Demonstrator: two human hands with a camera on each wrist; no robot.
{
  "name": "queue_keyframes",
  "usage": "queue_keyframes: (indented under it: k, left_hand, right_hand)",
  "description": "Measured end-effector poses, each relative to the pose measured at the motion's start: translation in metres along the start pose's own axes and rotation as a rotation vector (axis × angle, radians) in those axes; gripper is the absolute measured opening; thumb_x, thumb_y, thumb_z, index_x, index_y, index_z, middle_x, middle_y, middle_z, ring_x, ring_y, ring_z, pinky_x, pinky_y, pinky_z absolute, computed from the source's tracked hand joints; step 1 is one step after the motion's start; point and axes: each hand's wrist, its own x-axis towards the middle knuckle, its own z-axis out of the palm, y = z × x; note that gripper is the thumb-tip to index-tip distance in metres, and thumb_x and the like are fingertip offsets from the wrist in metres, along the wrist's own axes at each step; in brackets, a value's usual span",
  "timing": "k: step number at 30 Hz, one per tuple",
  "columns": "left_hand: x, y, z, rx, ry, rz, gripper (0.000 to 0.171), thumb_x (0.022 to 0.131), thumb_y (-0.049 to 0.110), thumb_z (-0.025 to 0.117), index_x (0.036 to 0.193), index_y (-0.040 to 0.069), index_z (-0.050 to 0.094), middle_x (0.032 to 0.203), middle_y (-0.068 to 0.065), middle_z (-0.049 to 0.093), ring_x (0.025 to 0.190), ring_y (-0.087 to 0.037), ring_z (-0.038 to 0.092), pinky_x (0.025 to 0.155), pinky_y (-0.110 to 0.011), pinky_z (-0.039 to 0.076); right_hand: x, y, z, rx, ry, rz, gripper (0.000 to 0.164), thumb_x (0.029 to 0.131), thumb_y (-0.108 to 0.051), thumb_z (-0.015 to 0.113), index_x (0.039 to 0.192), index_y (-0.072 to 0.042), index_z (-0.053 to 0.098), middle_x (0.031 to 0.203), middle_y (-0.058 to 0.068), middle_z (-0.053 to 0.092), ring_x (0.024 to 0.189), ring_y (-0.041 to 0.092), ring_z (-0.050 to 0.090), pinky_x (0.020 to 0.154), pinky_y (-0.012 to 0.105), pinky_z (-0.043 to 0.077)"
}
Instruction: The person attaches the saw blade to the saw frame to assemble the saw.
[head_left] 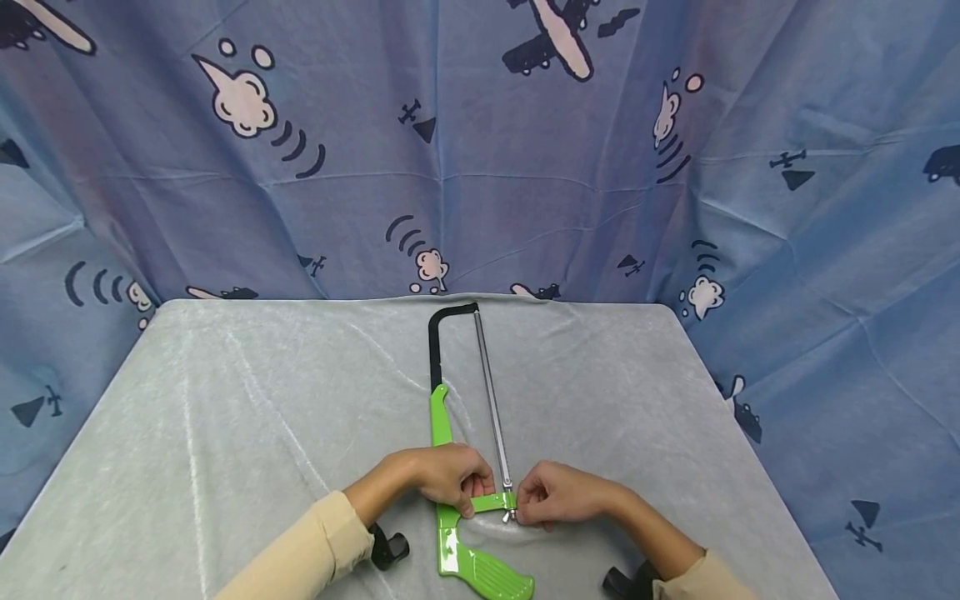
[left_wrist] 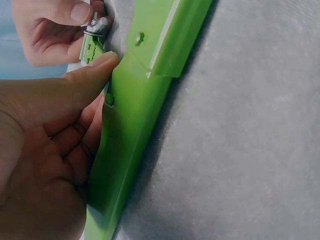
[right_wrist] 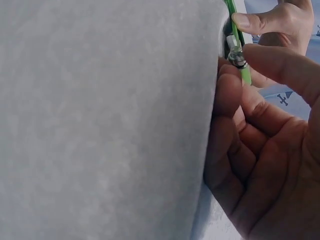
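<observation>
A hacksaw [head_left: 440, 417] lies on the grey cloth, with a bright green handle and frame, a black bent front bow and a silver blade bar [head_left: 491, 392] running along its right side. My left hand [head_left: 454, 477] grips the green frame just above the handle, thumb on top, fingers tucked beneath. At the near end of the bar, a short green arm [head_left: 491, 502] carries a metal wing nut [head_left: 510, 516]. My right hand [head_left: 561, 493] pinches this wing nut [right_wrist: 237, 57] between thumb and curled fingers. The left thumb [left_wrist: 100, 65] presses by the arm's joint.
A grey cloth-covered table [head_left: 300, 375] spreads around the saw. Behind it and along both sides hangs a blue curtain [head_left: 337, 167] with cartoon planes. Black wrist mounts [head_left: 390, 547] sit below both forearms, close over the table.
</observation>
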Motion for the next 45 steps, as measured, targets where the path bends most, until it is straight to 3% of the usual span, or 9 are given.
queue_keyframes:
  k: [5, 9, 13, 16, 23, 31, 38, 45]
  left_hand:
    - [0.000, 0.000, 0.000, 0.004, 0.000, 0.003, 0.023, 0.076, 0.004, 0.083, 0.091, 0.014, 0.068, 0.072, 0.010, 0.055, 0.067, 0.000, 0.050, 0.065, -0.017, 0.046]
    - [0.000, 0.000, 0.000, -0.002, 0.001, 0.002, 0.024, 0.075, 0.004, 0.083, 0.091, 0.013, 0.068, 0.072, 0.010, 0.055, 0.067, 0.000, 0.050, 0.066, -0.017, 0.046]
    - [-0.001, 0.000, 0.000, -0.002, 0.002, 0.002, 0.024, 0.075, 0.004, 0.083, 0.090, 0.014, 0.068, 0.072, 0.010, 0.055, 0.067, 0.000, 0.050, 0.065, -0.017, 0.045]
    - [-0.001, 0.000, 0.000, 0.003, 0.000, 0.006, 0.024, 0.075, 0.004, 0.083, 0.089, 0.014, 0.067, 0.072, 0.010, 0.055, 0.066, 0.000, 0.050, 0.064, -0.017, 0.045]
    - [0.000, -0.001, -0.001, -0.001, -0.004, 0.018, 0.023, 0.075, 0.003, 0.083, 0.089, 0.014, 0.068, 0.070, 0.011, 0.055, 0.065, 0.001, 0.050, 0.063, -0.016, 0.045]
    - [0.000, 0.000, -0.001, 0.001, -0.003, 0.021, 0.023, 0.076, 0.004, 0.083, 0.088, 0.014, 0.067, 0.070, 0.011, 0.055, 0.066, 0.001, 0.050, 0.064, -0.016, 0.045]
    - [0.000, -0.001, 0.000, -0.006, -0.002, 0.018, 0.024, 0.075, 0.003, 0.083, 0.089, 0.014, 0.068, 0.070, 0.010, 0.055, 0.066, 0.001, 0.050, 0.064, -0.017, 0.045]
    - [0.000, -0.001, 0.000, -0.010, -0.004, 0.021, 0.023, 0.076, 0.003, 0.083, 0.089, 0.013, 0.067, 0.070, 0.011, 0.055, 0.066, 0.001, 0.050, 0.064, -0.016, 0.045]
  right_hand:
    - [0.000, 0.000, 0.001, 0.004, -0.002, -0.028, 0.012, 0.087, -0.004, 0.065, 0.077, 0.003, 0.063, 0.060, -0.008, 0.054, 0.051, 0.001, 0.050, 0.049, 0.014, 0.041]
    - [0.000, -0.004, 0.002, -0.038, 0.016, -0.015, 0.012, 0.085, -0.007, 0.069, 0.075, 0.000, 0.067, 0.058, -0.011, 0.054, 0.051, -0.002, 0.047, 0.048, 0.014, 0.036]
    - [0.001, -0.010, 0.004, -0.123, 0.060, 0.026, 0.023, 0.084, -0.023, 0.076, 0.068, -0.009, 0.067, 0.054, -0.015, 0.051, 0.048, -0.005, 0.040, 0.046, 0.015, 0.031]
    - [0.004, -0.014, 0.007, -0.178, 0.103, 0.077, 0.038, 0.084, -0.036, 0.076, 0.057, -0.017, 0.058, 0.049, -0.017, 0.046, 0.044, -0.005, 0.034, 0.043, 0.017, 0.027]
    - [0.008, -0.020, 0.011, -0.245, 0.160, 0.138, 0.047, 0.083, -0.040, 0.077, 0.049, -0.021, 0.050, 0.042, -0.016, 0.042, 0.038, -0.004, 0.032, 0.040, 0.018, 0.025]
    - [0.007, -0.016, 0.008, -0.188, 0.123, 0.107, 0.044, 0.085, -0.037, 0.076, 0.054, -0.011, 0.059, 0.045, -0.013, 0.049, 0.039, -0.004, 0.039, 0.040, 0.017, 0.028]
    - [0.005, -0.008, 0.000, -0.076, 0.018, 0.028, 0.039, 0.090, -0.025, 0.071, 0.064, 0.002, 0.062, 0.052, 0.009, 0.057, 0.045, 0.002, 0.048, 0.044, 0.015, 0.035]
    - [0.004, -0.007, -0.003, -0.014, -0.023, 0.010, 0.031, 0.091, -0.020, 0.070, 0.071, 0.003, 0.063, 0.056, 0.024, 0.056, 0.047, 0.007, 0.051, 0.045, 0.015, 0.036]
